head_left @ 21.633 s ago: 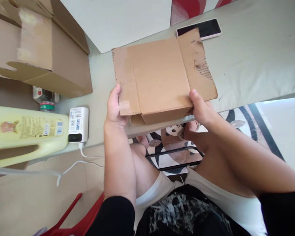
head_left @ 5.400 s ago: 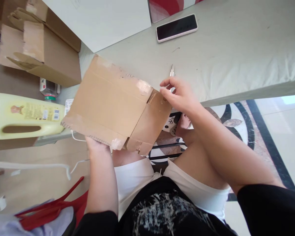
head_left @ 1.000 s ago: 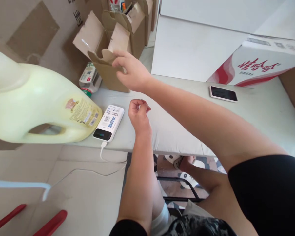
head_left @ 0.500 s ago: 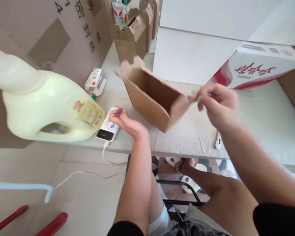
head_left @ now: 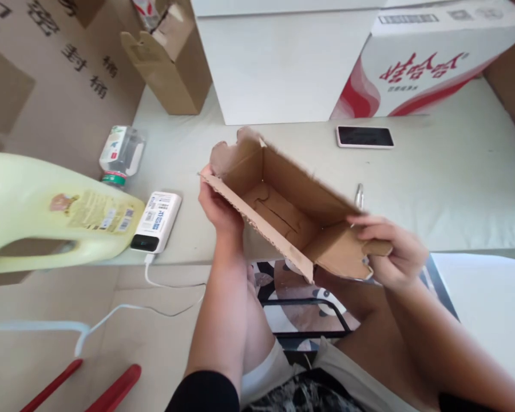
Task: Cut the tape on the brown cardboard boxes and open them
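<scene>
I am holding the open cardboard box (head_left: 283, 209) between both hands, tilted so its open face is turning up and toward me, and it is hanging over the near edge of the worktop (head_left: 455, 189) rather than resting flat on it. Its long axis is running on a diagonal, from the far-left end down to the near-right end, so the two hands are sitting at opposite ends of that line.

My left hand (head_left: 218, 207) is gripping the far-left end, fingers wrapped around the wall just below the raised, ragged flap (head_left: 236, 151). My right hand (head_left: 392, 252) is pinching the near-right end, thumb lying on top of the loose end flap (head_left: 347, 254) and the other fingers curled under it. The right hand is the nearer one to me and is sitting lower; the left is higher and further in over the worktop.

Inside, I am seeing the folded bottom panels (head_left: 278, 209) meeting at a seam along the box's length.

Just beyond the right hand a small metal tool (head_left: 359, 195) is lying on the worktop, near the box's far wall. A phone (head_left: 364, 136) is lying further back, well apart from both hands. To the left, a power bank (head_left: 157, 221) is sitting at the near edge beside a big yellow jug (head_left: 47, 214).
</scene>
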`<control>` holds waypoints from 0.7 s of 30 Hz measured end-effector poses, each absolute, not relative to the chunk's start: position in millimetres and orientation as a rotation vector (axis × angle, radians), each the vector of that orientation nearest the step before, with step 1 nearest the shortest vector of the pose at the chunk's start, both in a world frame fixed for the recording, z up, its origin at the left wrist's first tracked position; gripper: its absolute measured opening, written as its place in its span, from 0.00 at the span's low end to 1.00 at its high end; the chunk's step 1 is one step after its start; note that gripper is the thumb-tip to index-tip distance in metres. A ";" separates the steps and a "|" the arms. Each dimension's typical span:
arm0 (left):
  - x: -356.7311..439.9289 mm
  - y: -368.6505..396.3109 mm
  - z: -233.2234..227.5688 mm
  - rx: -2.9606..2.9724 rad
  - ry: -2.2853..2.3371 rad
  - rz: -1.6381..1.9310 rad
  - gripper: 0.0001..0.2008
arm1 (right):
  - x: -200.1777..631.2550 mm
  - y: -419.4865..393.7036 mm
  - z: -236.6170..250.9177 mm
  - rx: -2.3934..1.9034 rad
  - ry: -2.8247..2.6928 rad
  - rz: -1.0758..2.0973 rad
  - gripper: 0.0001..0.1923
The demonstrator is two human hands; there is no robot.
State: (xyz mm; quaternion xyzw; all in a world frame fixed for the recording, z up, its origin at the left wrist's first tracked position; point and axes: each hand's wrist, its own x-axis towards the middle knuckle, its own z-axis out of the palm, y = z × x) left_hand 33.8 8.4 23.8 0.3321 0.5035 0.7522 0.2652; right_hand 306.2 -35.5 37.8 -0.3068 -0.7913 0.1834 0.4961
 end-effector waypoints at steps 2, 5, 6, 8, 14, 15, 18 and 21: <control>37.9 8.4 23.4 0.933 1.348 2.062 0.27 | 314.0 -35.7 28.7 -0.774 -1.877 0.462 0.18; 45.1 5.9 21.3 1.095 1.333 2.098 0.23 | 320.7 -34.5 14.8 -0.816 -1.763 0.474 0.26; 47.6 5.0 20.4 1.166 1.334 2.107 0.21 | 321.8 -33.5 11.8 -0.823 -1.730 0.489 0.27; 51.8 3.8 18.4 1.275 1.335 2.124 0.17 | 322.7 -30.8 9.1 -0.831 -1.691 0.536 0.31; 54.2 7.4 12.5 1.271 1.391 2.108 0.15 | 320.8 -25.4 15.1 -0.965 -1.714 0.466 0.17; 53.7 8.4 11.7 1.239 1.411 2.099 0.14 | 319.7 -25.2 15.5 -0.995 -1.718 0.409 0.11; 52.4 10.7 10.5 1.173 1.467 2.079 0.15 | 315.1 -26.7 15.5 -1.050 -1.644 0.312 0.11; 51.1 10.9 10.4 1.203 1.476 2.043 0.16 | 310.6 -31.0 17.3 -1.087 -1.566 0.505 0.25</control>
